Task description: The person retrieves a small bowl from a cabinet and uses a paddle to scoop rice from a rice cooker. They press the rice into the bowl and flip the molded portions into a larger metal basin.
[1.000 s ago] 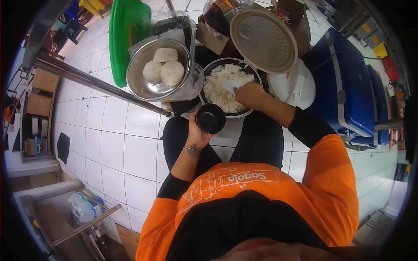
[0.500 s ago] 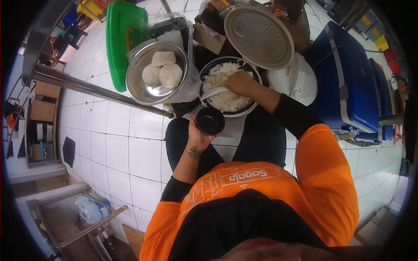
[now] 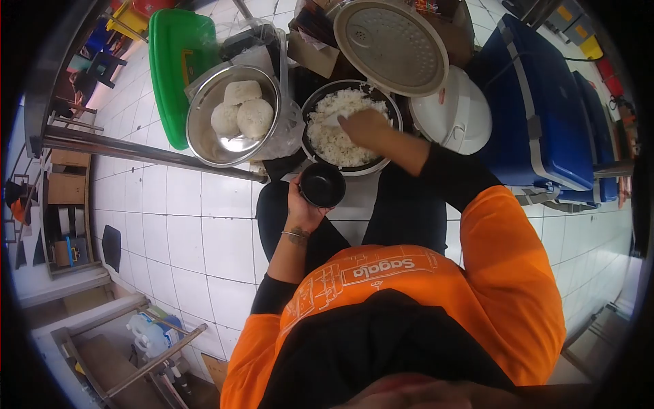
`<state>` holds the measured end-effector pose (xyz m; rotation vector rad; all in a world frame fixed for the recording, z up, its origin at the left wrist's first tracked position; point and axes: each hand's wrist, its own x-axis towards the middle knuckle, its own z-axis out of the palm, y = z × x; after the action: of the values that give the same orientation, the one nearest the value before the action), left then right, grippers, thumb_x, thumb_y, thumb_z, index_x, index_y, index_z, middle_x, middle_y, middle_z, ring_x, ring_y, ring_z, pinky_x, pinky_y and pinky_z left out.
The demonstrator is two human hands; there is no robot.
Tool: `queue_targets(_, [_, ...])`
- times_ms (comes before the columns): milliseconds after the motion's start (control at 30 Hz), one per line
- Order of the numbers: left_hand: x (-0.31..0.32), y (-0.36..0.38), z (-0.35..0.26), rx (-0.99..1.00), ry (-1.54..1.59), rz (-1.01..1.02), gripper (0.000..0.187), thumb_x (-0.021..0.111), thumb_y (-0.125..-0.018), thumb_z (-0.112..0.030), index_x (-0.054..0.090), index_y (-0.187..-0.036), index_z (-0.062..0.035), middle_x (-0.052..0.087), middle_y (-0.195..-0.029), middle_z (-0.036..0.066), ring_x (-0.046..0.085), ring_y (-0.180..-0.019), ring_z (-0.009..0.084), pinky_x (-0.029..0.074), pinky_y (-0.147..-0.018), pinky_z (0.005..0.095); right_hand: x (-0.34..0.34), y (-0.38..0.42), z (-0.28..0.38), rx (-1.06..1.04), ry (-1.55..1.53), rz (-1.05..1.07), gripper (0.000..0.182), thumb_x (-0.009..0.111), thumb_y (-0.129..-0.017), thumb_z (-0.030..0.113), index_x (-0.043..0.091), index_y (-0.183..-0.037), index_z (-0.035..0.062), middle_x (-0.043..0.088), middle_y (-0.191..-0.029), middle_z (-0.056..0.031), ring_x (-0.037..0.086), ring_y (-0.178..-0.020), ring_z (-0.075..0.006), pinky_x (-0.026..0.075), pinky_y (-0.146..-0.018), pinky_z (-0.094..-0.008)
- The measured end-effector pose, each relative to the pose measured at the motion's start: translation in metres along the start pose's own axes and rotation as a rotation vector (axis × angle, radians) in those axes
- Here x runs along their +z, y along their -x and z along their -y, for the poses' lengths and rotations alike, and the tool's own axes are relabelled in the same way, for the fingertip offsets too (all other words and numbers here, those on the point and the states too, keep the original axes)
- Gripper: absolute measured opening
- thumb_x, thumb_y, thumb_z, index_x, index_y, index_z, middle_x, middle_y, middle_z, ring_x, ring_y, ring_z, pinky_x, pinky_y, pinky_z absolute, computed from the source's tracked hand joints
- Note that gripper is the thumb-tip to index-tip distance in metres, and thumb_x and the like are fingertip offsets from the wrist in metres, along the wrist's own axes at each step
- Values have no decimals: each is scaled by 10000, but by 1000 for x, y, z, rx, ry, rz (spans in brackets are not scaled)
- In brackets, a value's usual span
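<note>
My left hand [image 3: 304, 208] is wrapped round a small black bowl [image 3: 323, 185], which faces up and looks empty. The bowl is just in front of a rice cooker [image 3: 399, 121] full of loose white rice [image 3: 330, 142]. Over the rice, my right hand [image 3: 368, 129] is closed round a white rice paddle [image 3: 332, 120]; its blade is partly sunk in the rice and the handle is hidden by my fingers. Left of the cooker, a steel bowl [image 3: 199, 136] holds three moulded mounds of rice [image 3: 240, 111].
A round beige lid [image 3: 392, 51] stands raised behind the cooker, with a white rounded container [image 3: 451, 112] on the right. Blue cooler boxes [image 3: 535, 102] stand farther right. A green plastic lid [image 3: 174, 75] and a metal bar [image 3: 150, 150] are at left.
The paddle has swung from the left front of the cooker to farther back in the rice, with my right hand still holding it. The black bowl stays in my left hand.
</note>
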<state>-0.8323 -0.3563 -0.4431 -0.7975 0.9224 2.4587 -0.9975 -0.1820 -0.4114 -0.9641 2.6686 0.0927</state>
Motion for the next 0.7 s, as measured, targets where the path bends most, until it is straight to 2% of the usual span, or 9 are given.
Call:
queue_targets(100, [-2, -2, -2, 9, 22, 95, 548, 291, -901, -565, 558, -1178, -174, 652, -1041, 62, 646, -848, 235, 499, -586, 355, 7, 41, 10, -26, -85, -31, 347, 528, -840, 148, 594, -1162, 38, 679, -904, -165, 675, -838, -304, 523, -674, -449])
queue_targets(200, [4, 3, -2, -7, -28, 18, 553, 288, -901, -573, 560, -1176, -178, 654, -1025, 65, 646, -837, 224, 498, -581, 360, -12, 67, -5, -84, -9, 50, 353, 533, -840, 159, 588, -1185, 101, 673, -914, -159, 666, -843, -318, 514, -694, -449])
queue_targets(300, [2, -3, -7, -5, -251, -124, 505, 363, -914, -504, 563, -1156, -109, 644, -1071, 95, 625, -943, 250, 498, -711, 395, -35, 67, -43, -74, -115, 84, 334, 523, -858, 181, 577, -1187, 162, 665, -938, -157, 652, -879, -329, 502, -731, -460])
queue_targets(367, [-9, -21, -10, 536, -723, -228, 429, 464, -911, -409, 575, -1073, -28, 642, -1000, 138, 612, -916, 300, 479, -763, 375, -44, 68, -59, 104, -329, -58, 317, 520, -869, 191, 561, -1183, 203, 659, -953, -149, 639, -917, -328, 491, -760, -477])
queue_targets(400, [6, -20, -17, 533, -724, -228, 429, 464, -911, -409, 575, -1073, -28, 642, -1000, 138, 612, -916, 300, 479, -763, 375, -44, 69, -64, 105, -331, -56, 317, 520, -869, 191, 561, -1183, 203, 659, -953, -149, 639, -917, -328, 491, -760, -477])
queue_targets(467, [61, -12, -43, 935, -1274, -325, 341, 529, -892, -307, 571, -985, 18, 619, -962, 185, 593, -907, 353, 457, -810, 364, -43, 72, -71, 159, -313, -39, 291, 529, -860, 203, 591, -1135, 131, 655, -978, -166, 633, -957, -329, 487, -775, -478])
queue_targets(533, [96, -27, -59, 1064, -1565, -411, 374, 553, -851, -343, 571, -938, 19, 590, -951, 220, 573, -897, 390, 475, -790, 420, -48, 79, -64, 225, -286, -20, 282, 537, -847, 208, 615, -1090, 87, 656, -982, -186, 635, -957, -337, 488, -785, -475])
queue_targets(633, [108, -83, -68, 1035, -1924, -611, 421, 565, -809, -385, 577, -929, 18, 583, -955, 221, 577, -889, 384, 498, -765, 464, -60, 86, -52, 306, -248, 69, 294, 553, -837, 243, 646, -982, 5, 657, -952, -217, 637, -933, -360, 490, -806, -465])
queue_targets(700, [96, -112, -70, 1012, -1983, -662, 444, 566, -791, -404, 582, -937, 15, 584, -947, 214, 581, -882, 380, 507, -753, 470, -51, 82, -54, 327, -241, 133, 331, 561, -840, 274, 654, -920, -34, 658, -918, -230, 637, -910, -376, 491, -817, -458])
